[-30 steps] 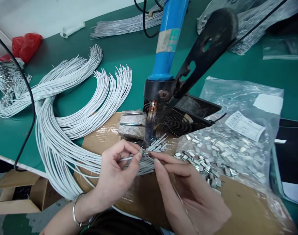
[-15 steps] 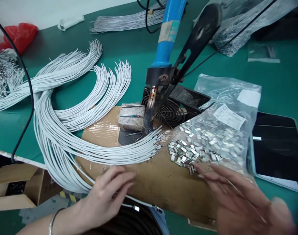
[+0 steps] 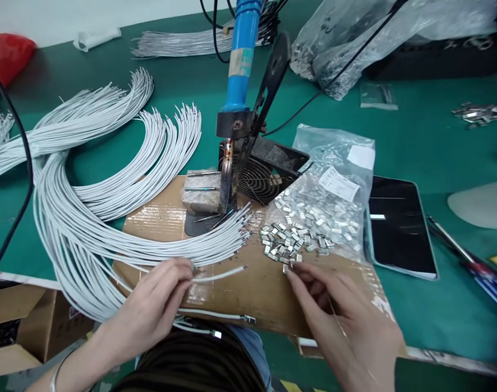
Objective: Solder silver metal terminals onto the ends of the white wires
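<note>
Head view: relative to the connector pile point(image 3: 281, 238), I observe the left hand point(image 3: 160, 294) to its left, fingers pinched on a white wire point(image 3: 221, 275), whose long axis points rightward, toward the pile. Right hand point(image 3: 342, 310), nearer, sits at the pile's near edge, fingertips at a metal connector point(image 3: 285, 268); I cannot confirm closure.

The left hand point(image 3: 160, 296) has one white wire point(image 3: 220, 275), with two metal-tipped wires point(image 3: 210, 313) below. The right hand point(image 3: 346, 307) has one thin wire point(image 3: 338, 319).
</note>
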`<state>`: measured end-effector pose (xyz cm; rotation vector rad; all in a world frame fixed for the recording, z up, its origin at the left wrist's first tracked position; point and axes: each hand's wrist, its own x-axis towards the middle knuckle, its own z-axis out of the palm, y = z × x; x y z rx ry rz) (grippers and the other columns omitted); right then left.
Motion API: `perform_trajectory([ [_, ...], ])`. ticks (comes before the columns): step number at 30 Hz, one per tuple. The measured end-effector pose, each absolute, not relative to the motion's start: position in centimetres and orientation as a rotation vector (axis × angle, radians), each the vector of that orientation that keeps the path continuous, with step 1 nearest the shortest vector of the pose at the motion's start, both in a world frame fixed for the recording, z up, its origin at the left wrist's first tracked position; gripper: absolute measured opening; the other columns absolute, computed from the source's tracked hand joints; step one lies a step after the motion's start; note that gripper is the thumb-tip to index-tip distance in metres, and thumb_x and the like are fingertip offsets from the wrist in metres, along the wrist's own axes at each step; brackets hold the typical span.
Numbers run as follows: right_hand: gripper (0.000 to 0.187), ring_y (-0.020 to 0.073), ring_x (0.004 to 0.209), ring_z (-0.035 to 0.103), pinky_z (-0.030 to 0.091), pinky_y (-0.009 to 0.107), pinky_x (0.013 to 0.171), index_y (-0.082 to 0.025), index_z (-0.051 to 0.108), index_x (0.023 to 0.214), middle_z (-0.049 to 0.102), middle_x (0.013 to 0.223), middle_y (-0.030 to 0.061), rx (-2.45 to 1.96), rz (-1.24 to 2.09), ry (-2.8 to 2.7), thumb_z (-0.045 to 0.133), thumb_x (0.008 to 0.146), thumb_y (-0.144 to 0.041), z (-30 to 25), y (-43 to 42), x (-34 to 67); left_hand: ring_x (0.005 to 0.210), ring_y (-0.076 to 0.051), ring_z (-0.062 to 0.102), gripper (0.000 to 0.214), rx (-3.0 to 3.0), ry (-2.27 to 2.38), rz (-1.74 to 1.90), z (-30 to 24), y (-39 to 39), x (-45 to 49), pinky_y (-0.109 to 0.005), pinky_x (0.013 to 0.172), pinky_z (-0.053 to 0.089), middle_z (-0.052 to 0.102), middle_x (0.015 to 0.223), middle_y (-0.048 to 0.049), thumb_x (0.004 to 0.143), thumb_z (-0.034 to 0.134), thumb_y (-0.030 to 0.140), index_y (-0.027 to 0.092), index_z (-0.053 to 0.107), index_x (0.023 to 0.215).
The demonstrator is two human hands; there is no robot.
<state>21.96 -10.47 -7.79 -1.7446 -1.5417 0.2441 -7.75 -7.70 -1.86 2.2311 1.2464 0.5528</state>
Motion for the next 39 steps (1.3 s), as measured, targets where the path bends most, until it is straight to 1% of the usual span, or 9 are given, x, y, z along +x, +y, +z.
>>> perform_trajectory([
  [3, 0.019, 0.0149, 0.062, 0.062, 0.05, 0.029, 0.058, -0.022, 0.079, 0.099, 0.071, 0.077, 0.0012, -1.716, 0.271, -1.581, 0.073, 0.096, -0.04, -8.3, -10.2, 22.0, 0.093, -0.019, 0.075, 0.029, 2.018, 1.108, 0.272, -0.1, -7.5, -6.8, -0.027, 0.084, 0.056, 0.079, 0.108, -0.0032, 0.101, 0.056, 0.008, 0.026, 0.064, 0.123],
  [5, 0.023, 0.0157, 0.061, 0.061, 0.049, 0.029, 0.056, -0.022, 0.075, 0.091, 0.069, 0.074, 0.0015, -1.733, 0.291, -1.564, 0.071, 0.097, -0.043, -8.4, -10.1, 21.8, 0.087, -0.019, 0.073, 0.018, 1.85, 1.051, 0.172, 0.4, -7.1, -5.6, -0.028, 0.081, 0.055, 0.079, 0.099, -0.0025, 0.101, 0.06, 0.016, 0.025, 0.069, 0.113],
  [8, 0.024, 0.0143, 0.055, 0.059, 0.049, 0.028, 0.054, -0.021, 0.074, 0.087, 0.066, 0.068, 0.0001, -1.742, 0.306, -1.518, 0.071, 0.096, -0.043, -8.0, -10.2, 21.1, 0.061, -0.013, 0.057, 0.016, 1.401, 1.069, 0.225, 0.0, -6.5, -3.5, -0.023, 0.06, 0.047, 0.067, 0.073, 0.0007, 0.104, 0.059, 0.029, 0.019, 0.067, 0.094],
  [12, 0.012, 0.0157, 0.065, 0.069, 0.057, 0.028, 0.067, -0.022, 0.08, 0.092, 0.077, 0.079, 0.0024, -1.721, 0.332, -1.395, 0.074, 0.095, -0.032, -7.3, -10.3, 19.2, 0.049, -0.008, 0.041, 0.031, 1.006, 1.123, 0.451, -1.2, -5.9, -2.4, -0.02, 0.046, 0.033, 0.051, 0.063, 0.0066, 0.096, 0.07, 0.046, 0.018, 0.061, 0.087],
  [15, 0.012, 0.0164, 0.07, 0.076, 0.062, 0.024, 0.069, -0.022, 0.08, 0.094, 0.08, 0.086, 0.0036, -1.673, 0.471, -1.254, 0.076, 0.095, -0.034, -6.7, -10.2, 17.2, 0.045, -0.006, 0.038, 0.042, 0.919, 1.125, 0.503, -1.5, -5.6, -2.7, -0.019, 0.044, 0.028, 0.049, 0.061, 0.0079, 0.091, 0.075, 0.056, 0.017, 0.061, 0.086],
  [20, 0.013, 0.0146, 0.054, 0.072, 0.059, 0.018, 0.05, -0.021, 0.083, 0.088, 0.076, 0.068, 0.0011, -1.535, 0.953, -1.086, 0.08, 0.09, -0.034, -5.5, -9.8, 14.8, 0.042, -0.004, 0.036, 0.047, 0.862, 1.111, 0.542, -1.2, -5.3, -3.0, -0.019, 0.043, 0.025, 0.05, 0.061, 0.0084, 0.088, 0.078, 0.06, 0.017, 0.06, 0.085],
  [25, 0.011, 0.0147, 0.058, 0.067, 0.057, 0.022, 0.053, -0.025, 0.089, 0.091, 0.072, 0.067, 0.0015, -1.406, 1.148, -1.023, 0.08, 0.089, -0.031, -4.4, -9.4, 13.8, 0.043, -0.005, 0.036, 0.047, 0.872, 1.091, 0.54, -1.2, -5.2, -3.0, -0.019, 0.043, 0.026, 0.049, 0.059, 0.0081, 0.089, 0.076, 0.062, 0.018, 0.061, 0.084],
  [34, 0.011, 0.0125, 0.059, 0.063, 0.054, 0.021, 0.056, -0.029, 0.089, 0.096, 0.07, 0.071, -0.0004, -1.399, 1.114, -1.008, 0.08, 0.09, -0.026, -3.6, -9.6, 13.3, 0.046, -0.006, 0.034, 0.049, 0.863, 1.093, 0.511, -1.1, -5.3, -2.8, -0.021, 0.045, 0.023, 0.045, 0.057, 0.0083, 0.089, 0.076, 0.064, 0.017, 0.062, 0.083],
  [39, 0.013, 0.0121, 0.057, 0.067, 0.053, 0.02, 0.051, -0.024, 0.083, 0.087, 0.073, 0.071, -0.0009, -1.289, 0.856, -1.177, 0.078, 0.088, -0.012, -4.7, -9.3, 13.3, 0.05, -0.006, 0.029, 0.05, 0.855, 1.078, 0.499, -0.8, -5.2, -2.7, -0.022, 0.047, 0.019, 0.044, 0.06, 0.0078, 0.089, 0.076, 0.064, 0.017, 0.059, 0.08],
])
